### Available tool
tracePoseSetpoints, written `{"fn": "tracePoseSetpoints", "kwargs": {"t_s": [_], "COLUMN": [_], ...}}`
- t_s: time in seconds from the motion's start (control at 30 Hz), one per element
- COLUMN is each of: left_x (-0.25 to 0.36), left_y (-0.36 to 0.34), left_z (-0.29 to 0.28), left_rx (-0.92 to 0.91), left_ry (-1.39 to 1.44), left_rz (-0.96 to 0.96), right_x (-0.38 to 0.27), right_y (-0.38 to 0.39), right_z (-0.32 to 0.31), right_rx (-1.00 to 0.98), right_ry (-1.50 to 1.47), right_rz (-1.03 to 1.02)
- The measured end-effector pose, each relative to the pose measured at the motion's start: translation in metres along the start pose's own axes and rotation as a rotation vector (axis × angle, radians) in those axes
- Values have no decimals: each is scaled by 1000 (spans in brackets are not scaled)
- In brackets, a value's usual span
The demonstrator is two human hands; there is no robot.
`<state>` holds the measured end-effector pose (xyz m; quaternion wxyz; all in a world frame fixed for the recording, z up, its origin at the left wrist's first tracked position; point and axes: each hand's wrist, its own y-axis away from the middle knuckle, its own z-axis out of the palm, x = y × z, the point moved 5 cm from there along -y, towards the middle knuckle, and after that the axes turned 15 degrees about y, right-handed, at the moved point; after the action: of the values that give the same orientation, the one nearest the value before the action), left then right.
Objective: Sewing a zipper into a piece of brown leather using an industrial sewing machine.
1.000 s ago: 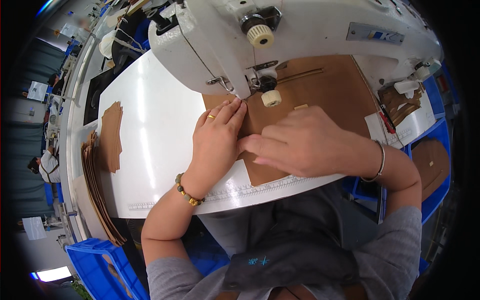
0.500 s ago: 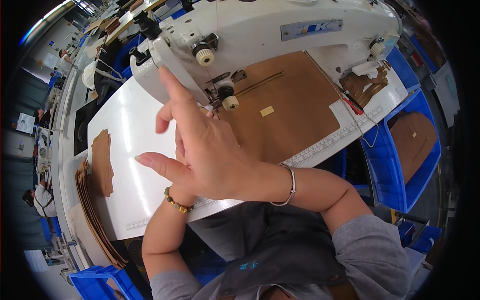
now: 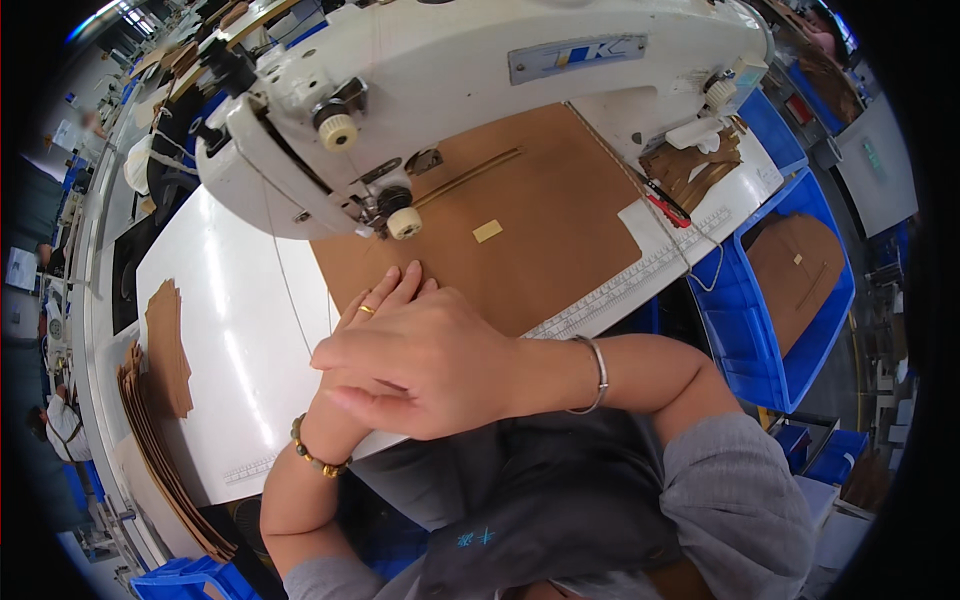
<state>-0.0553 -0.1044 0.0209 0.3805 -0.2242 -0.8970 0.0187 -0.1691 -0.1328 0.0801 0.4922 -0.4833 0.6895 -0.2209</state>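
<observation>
My left hand (image 3: 388,294), a ring on one finger, lies with its fingers stretched on a large brown sheet (image 3: 560,210), leather-like, at its near left edge. Above it crosses my right hand (image 3: 440,360), fingers curled in and partly hidden. A pale thread (image 3: 291,300) runs down from the head of the white sewing machine (image 3: 430,60) to the curled fingers, which seem to grip it. Just beyond my left fingertips is the needle area with its cream knob (image 3: 404,223). The sheet carries a small yellow label (image 3: 487,232) and a long narrow slot (image 3: 470,178).
Brown pieces (image 3: 168,350) lie on the white tabletop (image 3: 235,330) at left, beside a hanging stack (image 3: 160,450). A red cutter (image 3: 670,210), a cord and brown scraps (image 3: 690,165) lie at right. A blue bin (image 3: 745,310) holds another brown panel (image 3: 797,275).
My right hand has come down from the machine head, its raised index finger now curled in. A thread now stretches to it. My left fingers now show on the sheet. The view has shifted.
</observation>
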Motion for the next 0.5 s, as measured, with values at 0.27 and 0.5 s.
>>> {"fn": "tracePoseSetpoints", "kwargs": {"t_s": [0.27,0.5], "left_x": [12,6], "left_y": [-8,-6], "left_z": [8,7], "left_rx": [-52,29], "left_ry": [-338,-367], "left_rz": [-23,5], "right_x": [87,130], "right_y": [62,99], "right_z": [-172,-217], "right_rx": [-10,-281], "right_ry": [801,1026], "right_rz": [487,674]}}
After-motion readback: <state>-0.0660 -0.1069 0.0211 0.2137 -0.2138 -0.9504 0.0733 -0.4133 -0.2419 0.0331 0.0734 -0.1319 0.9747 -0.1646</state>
